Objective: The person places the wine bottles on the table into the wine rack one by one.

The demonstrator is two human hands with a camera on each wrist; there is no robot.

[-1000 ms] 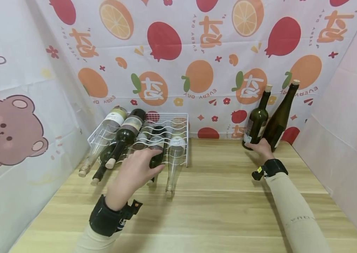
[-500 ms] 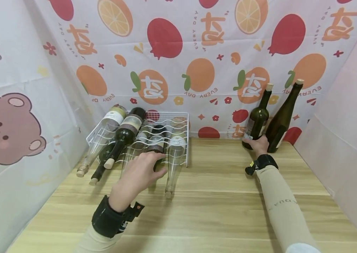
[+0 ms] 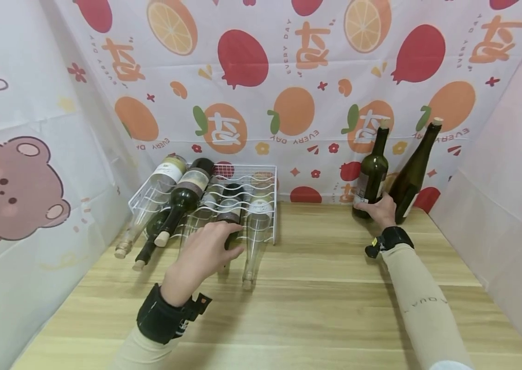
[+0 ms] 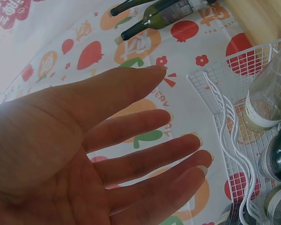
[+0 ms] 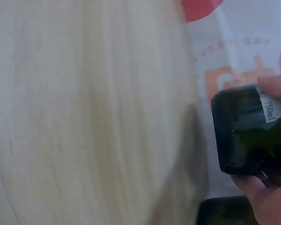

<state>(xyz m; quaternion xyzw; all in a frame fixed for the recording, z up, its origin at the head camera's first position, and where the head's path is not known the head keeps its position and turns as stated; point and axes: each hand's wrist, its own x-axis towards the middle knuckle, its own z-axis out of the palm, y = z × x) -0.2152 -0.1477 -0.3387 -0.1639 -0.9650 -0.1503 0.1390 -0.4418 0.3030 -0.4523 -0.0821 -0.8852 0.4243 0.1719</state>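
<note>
My right hand (image 3: 384, 209) grips a dark green wine bottle (image 3: 374, 167) low on its body, thumb over the label. The bottle is upright with a cork in its neck; its base (image 5: 239, 133) shows in the right wrist view. Close beside it leans a taller, slimmer green bottle (image 3: 413, 172). My left hand (image 3: 205, 249) holds nothing and hovers in front of the white wire rack (image 3: 275, 210), thumb and fingers spread apart, as the left wrist view also shows. In the head view it partly covers a dark bottle (image 3: 230, 208) lying in the rack.
Several corked bottles lie in the rack, necks toward me, among them a clear one (image 3: 257, 221) at the right end and a dark one (image 3: 184, 195) on the upper tier. A fruit-print cloth (image 3: 288, 87) hangs behind the wooden table (image 3: 316, 288).
The right hand has shifted its hold on the green bottle, which now stands a little further left and straighter, away from the slim one. The left hand has barely moved.
</note>
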